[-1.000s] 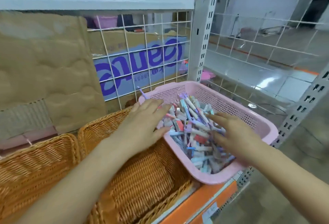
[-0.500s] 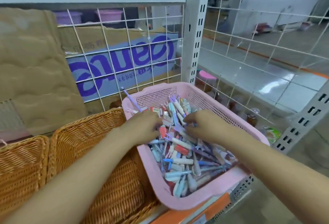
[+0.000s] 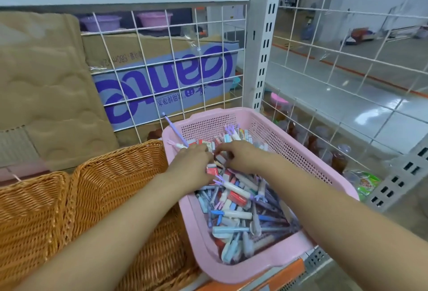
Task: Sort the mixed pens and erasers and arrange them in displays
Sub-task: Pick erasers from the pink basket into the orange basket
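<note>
1. Looking down at a shop shelf, the view begins on the left with two wicker baskets [image 3: 34,209], side by side. The right one sits just beside a pink basket [image 3: 312,165].
2. The left hand [image 3: 192,163] reaches into the pink basket's far end, fingers curled down onto the pile. A red-and-white eraser [image 3: 212,170] lies just beside its thumb. Whether the hand grips anything cannot be told.
3. The right hand [image 3: 240,155] is almost touching the left, fingers curled the same way. Its hold is also hidden.
4. The mixed pens and erasers [image 3: 238,202] fill the pink basket, under both hands and spreading toward the person. The pens lie at mixed angles, many crosswise to the forearms.
5. Sorted items would likely go leftward to the wicker baskets, so the left hand is nearer.
</note>
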